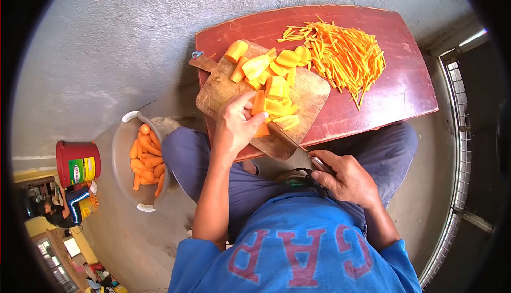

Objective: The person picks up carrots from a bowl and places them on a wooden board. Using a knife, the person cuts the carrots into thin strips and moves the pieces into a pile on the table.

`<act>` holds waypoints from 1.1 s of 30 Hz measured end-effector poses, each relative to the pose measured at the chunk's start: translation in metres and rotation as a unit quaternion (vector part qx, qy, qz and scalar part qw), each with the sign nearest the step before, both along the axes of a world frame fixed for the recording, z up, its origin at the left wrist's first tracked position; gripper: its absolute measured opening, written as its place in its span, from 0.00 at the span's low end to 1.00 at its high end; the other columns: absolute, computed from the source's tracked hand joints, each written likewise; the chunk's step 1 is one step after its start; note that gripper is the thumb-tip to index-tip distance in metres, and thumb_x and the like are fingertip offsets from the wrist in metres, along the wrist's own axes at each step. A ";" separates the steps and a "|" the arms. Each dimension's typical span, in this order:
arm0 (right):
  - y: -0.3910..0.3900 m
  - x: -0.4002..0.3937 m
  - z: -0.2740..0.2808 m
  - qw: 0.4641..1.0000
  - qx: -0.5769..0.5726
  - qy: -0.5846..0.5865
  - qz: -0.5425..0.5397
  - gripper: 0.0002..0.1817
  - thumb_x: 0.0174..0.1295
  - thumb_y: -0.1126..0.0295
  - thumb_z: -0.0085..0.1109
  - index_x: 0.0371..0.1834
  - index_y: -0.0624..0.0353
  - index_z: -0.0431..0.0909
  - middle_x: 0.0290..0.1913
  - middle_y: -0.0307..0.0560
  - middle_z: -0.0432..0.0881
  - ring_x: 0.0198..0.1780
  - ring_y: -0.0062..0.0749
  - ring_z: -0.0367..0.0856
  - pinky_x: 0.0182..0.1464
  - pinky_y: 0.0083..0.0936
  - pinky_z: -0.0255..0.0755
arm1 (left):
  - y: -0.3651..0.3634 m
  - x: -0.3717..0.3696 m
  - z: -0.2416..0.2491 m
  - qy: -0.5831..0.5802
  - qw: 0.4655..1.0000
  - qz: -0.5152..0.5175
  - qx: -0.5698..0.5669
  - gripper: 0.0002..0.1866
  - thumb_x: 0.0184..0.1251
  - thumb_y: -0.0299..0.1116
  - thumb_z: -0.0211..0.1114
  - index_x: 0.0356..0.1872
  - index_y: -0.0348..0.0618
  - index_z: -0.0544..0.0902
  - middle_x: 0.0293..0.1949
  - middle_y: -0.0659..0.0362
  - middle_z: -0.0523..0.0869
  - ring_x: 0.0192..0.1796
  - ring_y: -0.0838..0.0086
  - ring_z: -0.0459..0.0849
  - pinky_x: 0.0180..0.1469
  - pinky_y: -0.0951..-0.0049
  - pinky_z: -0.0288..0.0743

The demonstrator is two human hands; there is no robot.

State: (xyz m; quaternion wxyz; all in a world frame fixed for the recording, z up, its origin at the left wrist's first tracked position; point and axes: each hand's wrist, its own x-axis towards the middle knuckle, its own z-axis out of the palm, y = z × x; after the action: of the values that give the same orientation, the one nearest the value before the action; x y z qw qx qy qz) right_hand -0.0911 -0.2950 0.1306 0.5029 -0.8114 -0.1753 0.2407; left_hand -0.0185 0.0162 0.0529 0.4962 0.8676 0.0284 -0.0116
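On the wooden cutting board [221, 88] lie several thick carrot pieces [277, 86], cut flat or into chunks. My left hand [238, 122] pinches an upright-looking carrot piece [259, 102] near the board's front edge. My right hand [348, 178] is wrapped around the handle of a knife [322, 165]. Its thin blade slants up and left over the board, with the tip close to the carrot my left fingers hold. Behind the board, to the right, a heap of thin carrot sticks [348, 56] rests on the red table [404, 88].
Peeled whole carrots [146, 157] fill part of a grey tub [121, 173] on the floor at left. Beside it stands a red bucket [63, 160] with a green and yellow label. A rough wall [138, 32] runs behind the table. Another person [64, 208] sits far left.
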 end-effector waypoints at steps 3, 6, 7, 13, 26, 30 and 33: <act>0.001 0.000 0.001 1.000 0.003 -0.010 -0.005 0.25 0.79 0.68 0.72 0.75 0.66 0.81 0.42 0.64 0.89 0.42 0.63 0.91 0.48 0.47 0.83 | -0.010 -0.003 -0.010 -0.001 0.998 0.013 -0.054 0.31 0.70 0.27 0.87 0.73 0.30 0.89 0.43 0.55 0.91 0.35 0.76 0.88 0.40 0.69 0.87; 0.003 -0.001 0.002 1.000 -0.004 -0.008 -0.013 0.26 0.79 0.68 0.72 0.76 0.67 0.81 0.43 0.65 0.89 0.44 0.65 0.92 0.49 0.48 0.84 | -0.010 -0.001 -0.005 0.010 0.998 0.014 -0.053 0.32 0.69 0.26 0.86 0.74 0.32 0.89 0.46 0.54 0.91 0.35 0.75 0.88 0.42 0.69 0.87; 0.003 -0.001 0.002 1.000 -0.009 -0.005 -0.015 0.27 0.79 0.68 0.72 0.76 0.67 0.81 0.43 0.65 0.90 0.44 0.66 0.92 0.49 0.48 0.84 | -0.005 0.003 -0.005 0.014 0.998 0.008 -0.055 0.32 0.69 0.26 0.86 0.74 0.33 0.89 0.47 0.54 0.91 0.36 0.75 0.88 0.43 0.68 0.87; 0.003 -0.004 0.003 1.000 -0.019 -0.015 -0.018 0.28 0.79 0.69 0.73 0.79 0.63 0.80 0.50 0.68 0.93 0.53 0.72 0.93 0.54 0.54 0.86 | 0.022 0.038 0.013 -0.086 0.990 -0.021 0.114 0.36 0.66 0.22 0.85 0.78 0.42 0.88 0.60 0.53 0.88 0.54 0.68 0.89 0.57 0.66 0.87; 0.008 -0.008 -0.010 0.999 -0.001 -0.040 -0.031 0.28 0.79 0.68 0.74 0.78 0.65 0.80 0.48 0.70 0.92 0.51 0.72 0.93 0.52 0.54 0.86 | 0.018 0.085 0.014 -0.199 0.916 -0.108 0.332 0.34 0.64 0.27 0.82 0.75 0.45 0.90 0.78 0.49 0.84 0.78 0.48 0.79 0.82 0.48 0.75; 0.008 -0.007 -0.011 0.999 0.000 -0.034 -0.029 0.28 0.79 0.68 0.74 0.78 0.65 0.80 0.48 0.70 0.92 0.51 0.72 0.93 0.53 0.53 0.86 | 0.019 0.084 0.011 -0.229 0.899 -0.116 0.354 0.28 0.66 0.25 0.80 0.69 0.45 0.94 0.78 0.49 0.83 0.79 0.49 0.78 0.83 0.47 0.72; 0.010 -0.006 -0.010 0.999 -0.002 -0.026 -0.027 0.28 0.79 0.68 0.74 0.78 0.65 0.80 0.49 0.70 0.92 0.51 0.72 0.93 0.53 0.53 0.86 | 0.013 0.081 0.004 -0.243 0.909 -0.106 0.321 0.24 0.68 0.25 0.80 0.66 0.45 0.96 0.78 0.50 0.83 0.79 0.50 0.78 0.82 0.46 0.70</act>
State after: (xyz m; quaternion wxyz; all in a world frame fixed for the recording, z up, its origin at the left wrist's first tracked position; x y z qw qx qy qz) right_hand -0.0972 -0.2854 0.1206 0.5027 -0.8231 -0.1657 0.2060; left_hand 0.0629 0.0292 0.0571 0.1779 0.9541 -0.1826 0.1571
